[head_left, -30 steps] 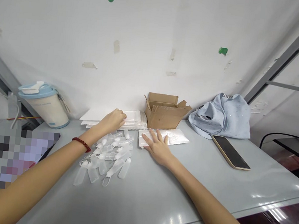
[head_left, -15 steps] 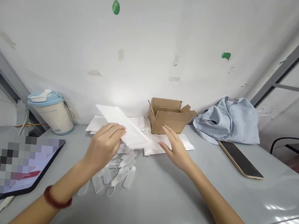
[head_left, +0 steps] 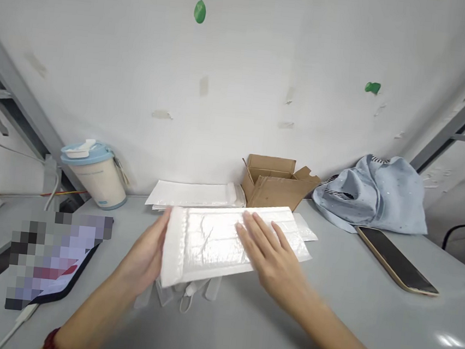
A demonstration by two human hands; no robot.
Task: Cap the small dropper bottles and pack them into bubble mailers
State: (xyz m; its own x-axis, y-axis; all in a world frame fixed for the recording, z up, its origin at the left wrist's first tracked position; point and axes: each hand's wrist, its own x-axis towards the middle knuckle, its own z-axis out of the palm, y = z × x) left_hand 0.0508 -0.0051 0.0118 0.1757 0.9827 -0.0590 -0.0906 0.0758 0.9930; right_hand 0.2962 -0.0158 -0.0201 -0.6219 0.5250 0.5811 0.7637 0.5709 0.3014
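A white bubble mailer with a shiny, wrinkled face is tilted above the table. Its left end is gripped by my left hand, whose fingertips are hidden behind it. My right hand lies on the mailer's right part, fingers stretched out flat on the face. Below the mailer's lower edge, several translucent tags with loops show in part; the rest of them are covered. Another white mailer lies on the table behind the right end.
More white mailers are stacked against the wall, beside an open cardboard box. At left stand a lidded cup and a tilted screen with a cable. A blue cloth bag and a phone lie at right.
The mailer has swung round from a slant to lie broadside in front of me, lower down. My right hand has come onto its face. The view has shifted slightly left.
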